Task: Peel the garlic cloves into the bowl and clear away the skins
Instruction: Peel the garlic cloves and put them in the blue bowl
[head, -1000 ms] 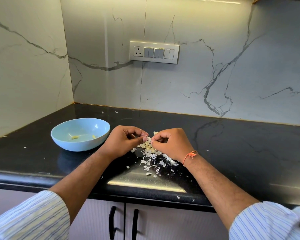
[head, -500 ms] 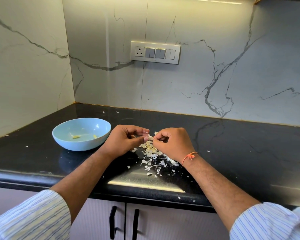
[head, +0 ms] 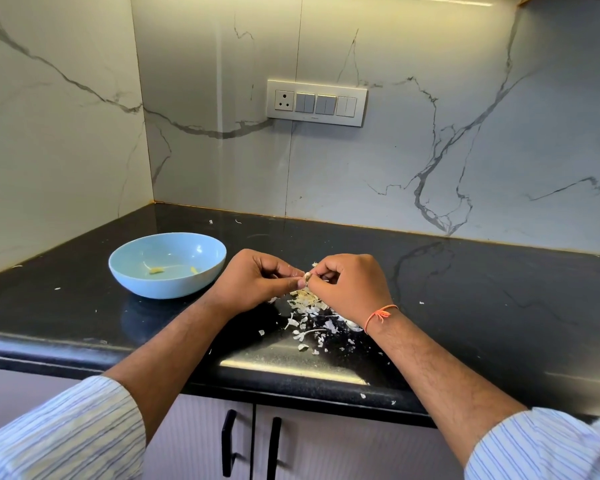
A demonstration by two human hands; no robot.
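My left hand [head: 253, 282] and my right hand [head: 350, 285] meet fingertip to fingertip over the black counter, both pinching one small garlic clove [head: 306, 276] between them. Most of the clove is hidden by my fingers. Directly below the hands lies a loose pile of white garlic skins [head: 309, 318]. A light blue bowl [head: 132, 271] stands to the left of my left hand, with two small yellowish garlic pieces [head: 156, 270] on its bottom.
The black counter [head: 499, 306] runs into a corner, with marble walls at the left and back. A switch panel [head: 316, 102] is on the back wall. Stray skin flakes dot the counter and its front edge [head: 362, 395]. Cabinet doors with black handles [head: 228, 441] sit below.
My fingertips have closed in on the clove and shifted slightly on it. The hands stay over the skin pile; the bowl has not moved.
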